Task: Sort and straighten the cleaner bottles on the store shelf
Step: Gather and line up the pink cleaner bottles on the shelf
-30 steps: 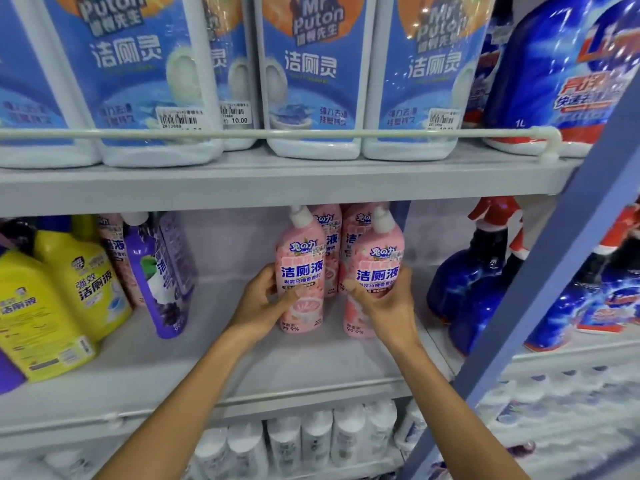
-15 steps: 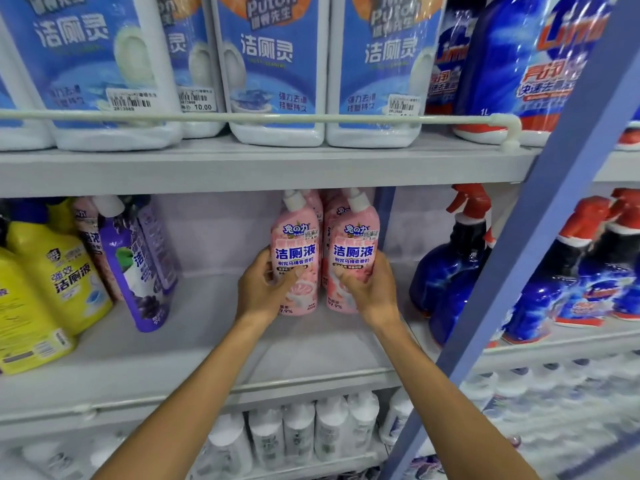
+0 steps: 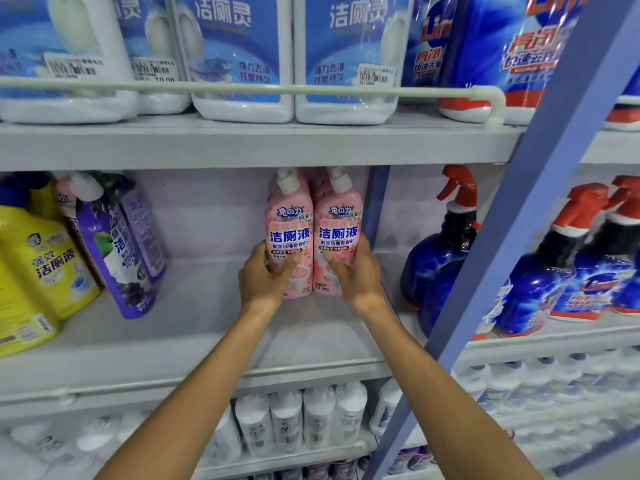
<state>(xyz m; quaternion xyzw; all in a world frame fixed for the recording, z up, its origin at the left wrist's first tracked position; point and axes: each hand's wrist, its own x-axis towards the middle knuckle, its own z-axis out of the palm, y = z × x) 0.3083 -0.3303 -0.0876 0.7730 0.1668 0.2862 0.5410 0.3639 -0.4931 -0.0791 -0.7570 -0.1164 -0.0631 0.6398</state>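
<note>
Gripping two pink bottles, left hand (image 3: 265, 275) around left pink bottle (image 3: 290, 233), right hand (image 3: 356, 271) around right pink bottle (image 3: 337, 233), bottles touching, upright, toward shelf (image 3: 173, 344) back edge, more pink bottles behind mostly hidden, gap between the pair closed since earlier.

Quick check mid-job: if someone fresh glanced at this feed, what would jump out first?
Two pink bottles stand upright, side by side and touching, at the back of the middle shelf, the left hand on one and the right hand on the other. Left of them, a purple bottle leans against yellow bottles; blue spray bottles with red triggers stand to the right.
</note>
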